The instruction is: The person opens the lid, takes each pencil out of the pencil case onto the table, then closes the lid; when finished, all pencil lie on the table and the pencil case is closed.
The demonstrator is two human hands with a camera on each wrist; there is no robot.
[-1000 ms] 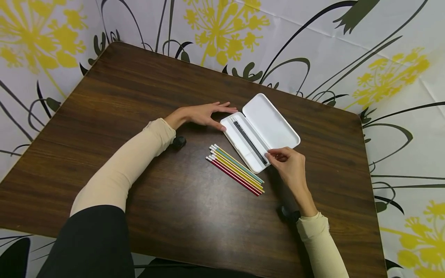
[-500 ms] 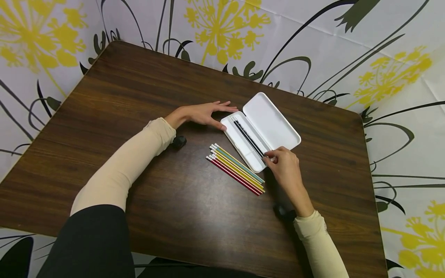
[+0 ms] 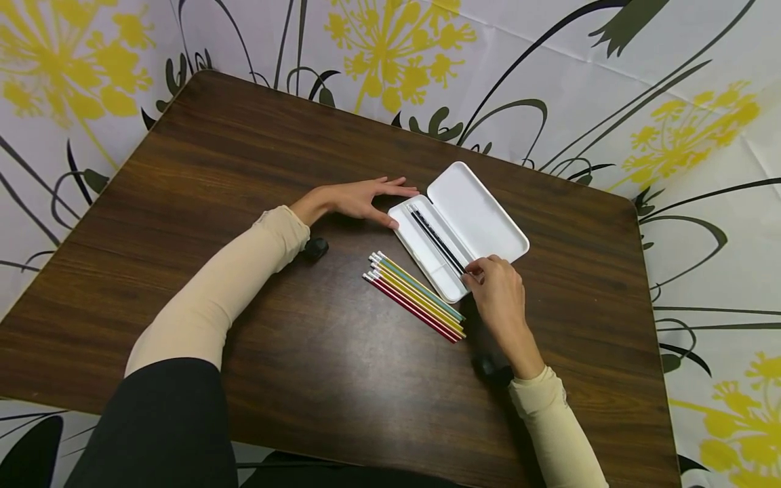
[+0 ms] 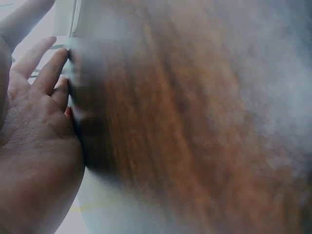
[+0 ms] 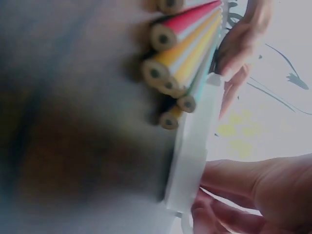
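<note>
A white pencil case (image 3: 424, 254) lies open on the table with its lid (image 3: 478, 210) folded back to the right. Inside it, two black pencils (image 3: 436, 235) lie side by side, their white eraser ends toward the far left. My right hand (image 3: 499, 288) pinches at the near ends of the black pencils, its thumb and fingertips hiding those ends. My left hand (image 3: 354, 201) is spread at the far left end of the case, thumb at the corner, fingers straight. Beside the case lie several striped pencils (image 3: 417, 298) in red, yellow and teal, erasers toward the far left.
Everything rests on a dark brown wooden table (image 3: 274, 379). A patterned cloth (image 3: 537, 81) with yellow flowers hangs behind its far edge. The row of striped pencils runs close along the near side of the case.
My right hand has shifted slightly left along the near end of the case. The two black pencils now show a thin gap between them. My left hand has stayed put.
</note>
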